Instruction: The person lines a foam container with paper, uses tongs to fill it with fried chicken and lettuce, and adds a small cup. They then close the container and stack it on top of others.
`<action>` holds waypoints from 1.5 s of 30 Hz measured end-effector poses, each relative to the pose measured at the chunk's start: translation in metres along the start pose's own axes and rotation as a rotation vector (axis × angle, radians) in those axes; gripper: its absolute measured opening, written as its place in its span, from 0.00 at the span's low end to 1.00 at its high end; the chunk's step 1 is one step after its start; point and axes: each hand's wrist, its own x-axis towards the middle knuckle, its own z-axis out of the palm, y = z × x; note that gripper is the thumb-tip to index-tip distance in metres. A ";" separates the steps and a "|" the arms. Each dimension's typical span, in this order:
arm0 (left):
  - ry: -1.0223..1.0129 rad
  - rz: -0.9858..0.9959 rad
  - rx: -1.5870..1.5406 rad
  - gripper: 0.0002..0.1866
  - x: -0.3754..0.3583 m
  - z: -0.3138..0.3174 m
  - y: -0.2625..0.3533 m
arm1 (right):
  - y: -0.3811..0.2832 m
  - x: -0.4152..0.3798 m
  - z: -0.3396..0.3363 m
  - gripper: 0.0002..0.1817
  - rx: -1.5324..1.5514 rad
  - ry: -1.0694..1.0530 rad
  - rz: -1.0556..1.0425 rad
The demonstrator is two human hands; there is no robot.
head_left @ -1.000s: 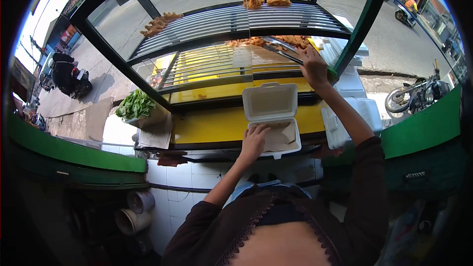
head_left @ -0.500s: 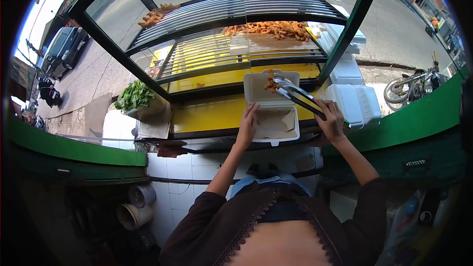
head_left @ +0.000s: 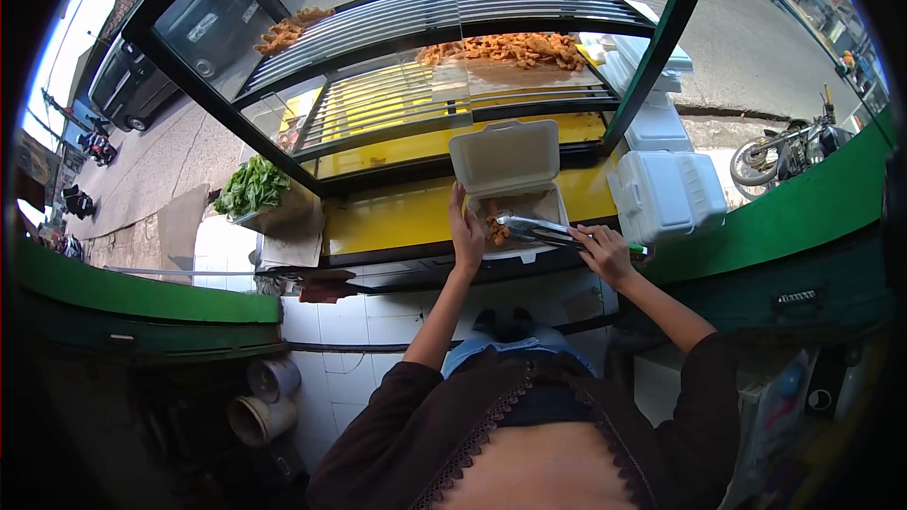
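Observation:
An opened white foam food box sits at the front edge of the yellow counter, lid tipped back and a sheet of brown paper inside. My left hand rests against the left side of the box, its fingers pointing up along the wall. In my right hand are metal tongs with dark handles, fingers wrapped round them. The tongs' jaws pinch a piece of brown fried food low over the left part of the box's base; whether it touches the paper cannot be made out.
Slatted racks behind glass hold heaped fried pieces. Green leaves fill a container at the left. Closed foam boxes are stacked at the right. Green panels flank me, and a dark vehicle is on the street.
The tongs and fried piece have come down from in front of the lid to inside the base. My left hand has shifted slightly left and lower. The dark vehicle is closer.

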 end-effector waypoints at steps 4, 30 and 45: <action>0.163 -0.133 0.020 0.29 -0.001 0.006 -0.005 | 0.003 0.007 0.004 0.33 -0.009 0.011 -0.049; 0.024 -0.398 -0.326 0.21 0.015 -0.009 -0.048 | 0.026 0.052 -0.012 0.24 -0.250 0.019 -0.365; 0.082 -0.408 -0.364 0.20 0.009 -0.043 -0.053 | 0.048 0.069 -0.086 0.44 0.113 0.030 0.069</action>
